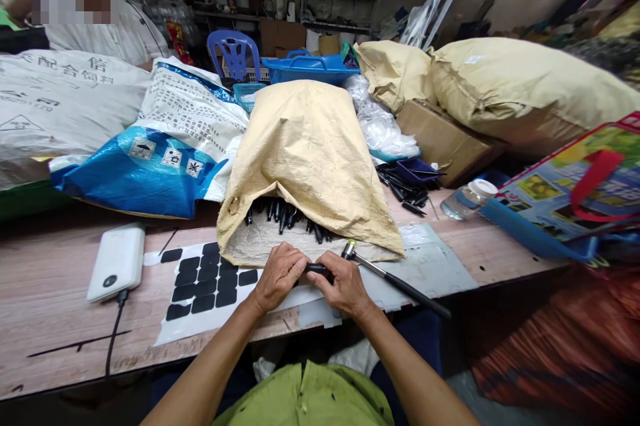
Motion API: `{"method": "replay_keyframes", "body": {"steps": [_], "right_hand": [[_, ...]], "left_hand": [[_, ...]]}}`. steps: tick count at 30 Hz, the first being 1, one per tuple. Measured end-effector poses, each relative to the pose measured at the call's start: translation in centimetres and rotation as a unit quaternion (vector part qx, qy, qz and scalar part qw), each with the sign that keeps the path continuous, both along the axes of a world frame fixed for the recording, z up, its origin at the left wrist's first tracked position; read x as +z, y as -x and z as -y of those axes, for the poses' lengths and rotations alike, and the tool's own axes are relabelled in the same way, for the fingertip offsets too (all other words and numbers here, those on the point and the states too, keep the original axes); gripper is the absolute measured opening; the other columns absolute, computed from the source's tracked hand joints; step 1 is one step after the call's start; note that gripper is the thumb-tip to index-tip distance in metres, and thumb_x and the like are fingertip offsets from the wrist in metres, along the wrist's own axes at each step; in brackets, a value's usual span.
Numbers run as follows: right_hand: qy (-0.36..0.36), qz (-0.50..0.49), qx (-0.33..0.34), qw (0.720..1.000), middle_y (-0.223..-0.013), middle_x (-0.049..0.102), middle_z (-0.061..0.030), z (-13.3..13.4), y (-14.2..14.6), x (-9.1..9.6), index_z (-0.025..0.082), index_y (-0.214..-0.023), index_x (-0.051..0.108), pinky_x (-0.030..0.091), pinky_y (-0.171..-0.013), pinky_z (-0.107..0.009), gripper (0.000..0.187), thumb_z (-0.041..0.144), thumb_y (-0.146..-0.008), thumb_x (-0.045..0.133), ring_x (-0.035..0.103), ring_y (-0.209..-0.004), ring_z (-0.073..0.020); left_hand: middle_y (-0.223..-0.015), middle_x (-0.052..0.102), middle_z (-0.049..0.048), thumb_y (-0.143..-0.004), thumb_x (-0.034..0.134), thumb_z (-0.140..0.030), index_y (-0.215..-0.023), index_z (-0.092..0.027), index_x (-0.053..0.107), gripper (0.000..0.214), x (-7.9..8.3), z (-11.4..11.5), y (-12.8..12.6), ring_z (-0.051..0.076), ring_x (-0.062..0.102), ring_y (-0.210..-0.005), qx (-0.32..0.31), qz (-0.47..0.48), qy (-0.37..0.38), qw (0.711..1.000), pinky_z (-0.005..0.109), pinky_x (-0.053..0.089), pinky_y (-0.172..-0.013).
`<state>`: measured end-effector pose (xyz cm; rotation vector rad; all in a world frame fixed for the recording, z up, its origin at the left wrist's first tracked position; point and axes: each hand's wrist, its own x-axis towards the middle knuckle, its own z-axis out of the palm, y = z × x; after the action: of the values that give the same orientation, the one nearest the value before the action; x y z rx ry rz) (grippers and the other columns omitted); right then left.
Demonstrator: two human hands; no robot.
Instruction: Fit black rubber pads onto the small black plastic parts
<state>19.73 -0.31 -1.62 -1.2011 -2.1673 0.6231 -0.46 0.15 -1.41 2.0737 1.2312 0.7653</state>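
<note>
- Where the wooden table [50, 319] meets the person's body, both hands are together at its near edge, just in front of the open mouth of a tan woven sack [310, 153].
- The left hand [280, 274] is curled, its fingers closed on one end of a small black part [316, 269].
- The right hand [345, 286] grips the other end of the same part, with the thumb laid along its top.
- The black part lies level between the two hands, just above a pale grey sheet [440, 266] spread on the table.
- Inside the sack's mouth sits a heap of similar black pieces [285, 216], near the knuckles but apart from them.
- A hammer [395, 281] lies just right of the right hand, its metal head next to the sack's edge and its dark handle running out to the right past the table edge.
- Left of the left hand is a white backing sheet carrying rows of black pads [205, 279]; several places on it are bare.
- Further left a white power bank [117, 261] rests on the table, with a black cable [114, 326] leading from it towards the near edge.
- Behind it lies a blue and white printed sack [165, 146].
- To the right, a clear bottle [467, 199] lies on its side, and a dark blue tray [415, 173] sits among loose black pieces.
- Another person in a white top [125, 26] is at the far left, well away from the hands.
</note>
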Motion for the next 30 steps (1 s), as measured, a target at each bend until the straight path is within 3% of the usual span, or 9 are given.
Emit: {"method": "replay_keyframes", "body": {"steps": [4,24,30], "right_hand": [[-0.01,0.005,0.001,1.0,-0.077,0.056,-0.001,0.12,-0.04,0.13,0.021,-0.082,0.055,0.034,-0.066,-0.027,0.022,0.04,-0.093,0.06,0.053,-0.071,-0.0162],[-0.03,0.021,0.006,0.999,-0.066,0.051,0.0012,0.24,0.12,0.14,0.02,-0.068,0.043,0.027,-0.062,-0.026,0.034,0.04,-0.095,0.053,0.049,-0.064,-0.0121],[-0.031,0.019,0.0,0.999,-0.067,0.051,0.0013,0.28,0.08,0.11,0.02,-0.068,0.044,0.026,-0.061,-0.026,0.034,0.038,-0.095,0.053,0.048,-0.064,-0.0118]], "left_hand": [[-0.087,0.07,0.0025,-0.103,0.043,-0.043,-0.089,-0.024,0.07,0.036,-0.21,-0.11,-0.01,0.023,0.053,-0.094,0.001,-0.002,-0.004,1.0,0.04,0.037,-0.09],[-0.079,0.063,0.0016,-0.105,0.042,-0.043,-0.076,-0.02,0.061,0.042,-0.75,-0.28,-0.03,0.022,0.049,-0.09,-0.02,-0.015,-0.003,1.0,0.039,0.032,-0.086],[-0.08,0.064,0.0029,-0.104,0.042,-0.043,-0.08,-0.021,0.066,0.04,-0.72,-0.23,-0.05,0.023,0.05,-0.09,-0.013,0.005,0.0,1.0,0.039,0.034,-0.086]]}}
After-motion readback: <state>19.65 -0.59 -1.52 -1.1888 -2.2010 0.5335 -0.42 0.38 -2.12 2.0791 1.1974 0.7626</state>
